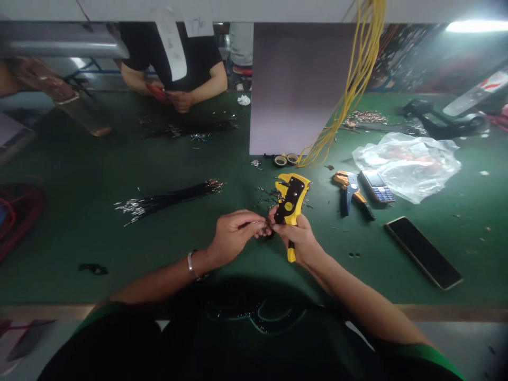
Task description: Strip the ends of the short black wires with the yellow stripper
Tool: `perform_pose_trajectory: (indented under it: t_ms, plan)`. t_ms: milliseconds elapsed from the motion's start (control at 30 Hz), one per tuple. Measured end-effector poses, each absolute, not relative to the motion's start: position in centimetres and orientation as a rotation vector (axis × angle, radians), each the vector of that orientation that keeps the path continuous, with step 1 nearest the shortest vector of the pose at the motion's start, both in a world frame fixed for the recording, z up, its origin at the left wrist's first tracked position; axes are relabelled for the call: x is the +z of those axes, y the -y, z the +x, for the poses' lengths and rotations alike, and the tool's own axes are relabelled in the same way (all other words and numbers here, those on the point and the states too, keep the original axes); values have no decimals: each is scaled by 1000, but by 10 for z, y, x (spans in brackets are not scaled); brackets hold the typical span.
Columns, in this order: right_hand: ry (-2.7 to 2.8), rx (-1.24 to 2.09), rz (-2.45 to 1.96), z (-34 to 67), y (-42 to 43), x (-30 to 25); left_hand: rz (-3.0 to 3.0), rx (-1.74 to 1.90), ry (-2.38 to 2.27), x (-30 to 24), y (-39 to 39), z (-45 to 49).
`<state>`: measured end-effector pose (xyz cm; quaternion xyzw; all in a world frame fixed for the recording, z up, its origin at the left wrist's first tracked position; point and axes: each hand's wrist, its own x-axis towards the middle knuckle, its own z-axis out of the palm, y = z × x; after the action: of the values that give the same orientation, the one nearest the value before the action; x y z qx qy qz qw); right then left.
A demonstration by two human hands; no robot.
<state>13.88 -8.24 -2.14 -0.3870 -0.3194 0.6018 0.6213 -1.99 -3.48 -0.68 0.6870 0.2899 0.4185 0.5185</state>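
Near tabletop (pixel 59 264) edge, right hand (pixel 297 238): yellow wire stripper (pixel 291 203) grasped upright, kept clear of surface.
Left hand (pixel 234 238): fine wire (pixel 254 224) pinched, held beside stripper.
Left of hands: black wire bundle (pixel 166 198), laid within reach.

A green-topped workbench (pixel 119 275) is stretching across the room, with a wooden edge strip (pixel 444 312) running along its near side. A grey upright panel (pixel 296 87) is standing on its far side, beneath a white overhead shelf (pixel 254 10). A silver metal duct (pixel 59 39) is running above its far left corner, while a fluorescent light (pixel 476 26) is glowing above its far right end.
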Motion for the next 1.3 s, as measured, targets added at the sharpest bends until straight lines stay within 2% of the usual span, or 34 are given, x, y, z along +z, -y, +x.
perform_pose_trajectory:
  t_ms: [600,933,1300]
  plan:
    - [943,1286,-931,143,84,-29,1341,781,-763,-12,30,-19]
    - [1194,1119,-1145,145,90,-25,1424,483,-832,-7,26,-16]
    - [1096,1339,-1073,149,89,-34,1491,466,-944,7,24,-22]
